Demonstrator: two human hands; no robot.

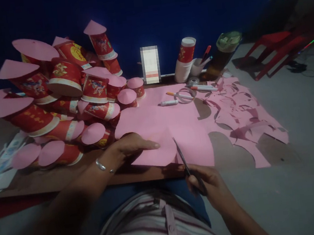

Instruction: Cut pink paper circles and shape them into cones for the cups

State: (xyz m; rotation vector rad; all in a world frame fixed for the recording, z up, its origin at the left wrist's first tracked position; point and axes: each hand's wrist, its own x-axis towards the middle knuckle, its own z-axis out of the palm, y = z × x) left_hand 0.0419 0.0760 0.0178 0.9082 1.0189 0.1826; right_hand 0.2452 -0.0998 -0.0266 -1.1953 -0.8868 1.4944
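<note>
My left hand (133,145) grips a sheet of pink paper (148,120) from its left side, thumb on top and the other fingers hidden underneath. In my right hand (207,178) are dark-handled scissors (181,152), pointing up and away from me. Their blades lie at a slit in the paper near its middle, and the sheet's front edge reaches the table's near edge. Past the paper lie a capped marker (169,103), a roll of tape (186,95) and a pencil (173,93).
Red paper cups with pink cone tops (94,89) are heaped at the left. Pink paper offcuts (242,111) spread over the right side. Behind stand a stack of paper cups (185,58), a pen cup (196,68) and a dark jar (219,56). A red stool (270,52) is beyond.
</note>
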